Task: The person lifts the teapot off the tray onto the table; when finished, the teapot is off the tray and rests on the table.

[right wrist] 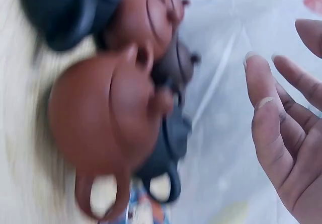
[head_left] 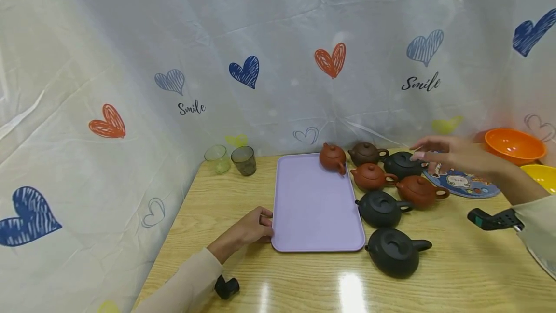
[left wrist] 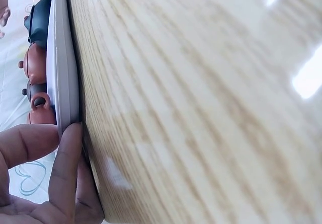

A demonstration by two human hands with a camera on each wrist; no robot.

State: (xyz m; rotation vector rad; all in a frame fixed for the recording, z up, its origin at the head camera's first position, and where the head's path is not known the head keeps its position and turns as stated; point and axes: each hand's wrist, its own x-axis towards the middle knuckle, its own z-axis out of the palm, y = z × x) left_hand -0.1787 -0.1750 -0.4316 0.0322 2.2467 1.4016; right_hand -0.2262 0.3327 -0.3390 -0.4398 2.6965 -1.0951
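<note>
My left hand (head_left: 249, 228) is at the near left edge of a lilac tray (head_left: 317, 206); in the left wrist view its fingertips (left wrist: 68, 143) pinch the rim. My right hand (head_left: 451, 156) hangs in the air near a black teapot (head_left: 401, 164), fingers spread and holding nothing. A small red clay teapot (head_left: 332, 157) stands in the tray's far right corner, its handle over the rim. Beside the tray's right edge are a dark brown teapot (head_left: 366, 153), two more reddish teapots (head_left: 370, 177) (head_left: 420, 191) and two more black ones (head_left: 381, 209) (head_left: 394, 252).
Two glass cups, one greenish (head_left: 218, 159) and one smoky grey (head_left: 244, 161), stand at the back left. An orange bowl (head_left: 515, 145), a yellow bowl (head_left: 540, 177) and a patterned blue mat (head_left: 462, 183) are at the right. A heart-printed cloth (head_left: 278, 105) hangs behind the wooden table (head_left: 304, 284).
</note>
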